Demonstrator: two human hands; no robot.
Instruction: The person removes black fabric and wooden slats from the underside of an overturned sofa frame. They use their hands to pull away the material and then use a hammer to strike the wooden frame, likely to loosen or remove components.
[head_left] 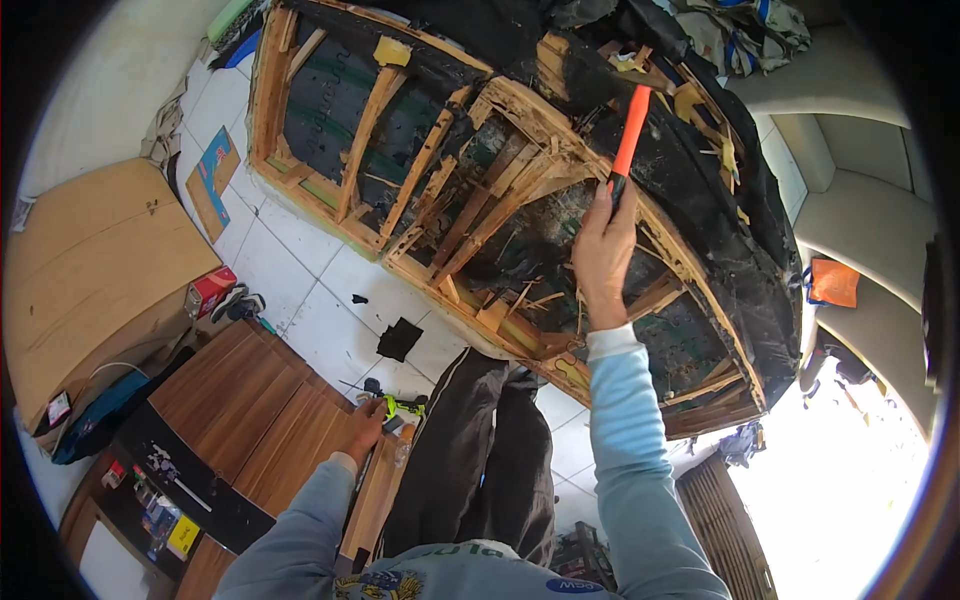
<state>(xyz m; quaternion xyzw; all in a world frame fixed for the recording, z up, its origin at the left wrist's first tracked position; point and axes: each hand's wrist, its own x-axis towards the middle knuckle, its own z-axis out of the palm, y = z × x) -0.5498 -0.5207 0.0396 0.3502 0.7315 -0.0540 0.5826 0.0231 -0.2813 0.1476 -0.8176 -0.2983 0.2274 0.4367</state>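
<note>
My right hand (606,245) is closed round the black grip of a hammer (629,135) with an orange-red handle. Its head reaches the torn black fabric and splintered wood at the far side of an upturned sofa frame (540,125). Broken slats, springs and black cloth show inside this wooden frame. Lower left, my left hand (366,428) has its fingers curled at a lime-green and black power drill (403,405), beside a brown wooden cabinet. Part of the drill is hidden by the fingers.
The brown wood-grain cabinet (235,400) and a light wooden cabinet (100,270) stand at the left. A black cloth scrap (400,340) lies on the white tiles. Grey seats (870,230) with an orange packet (834,283) are at the right, near bright light.
</note>
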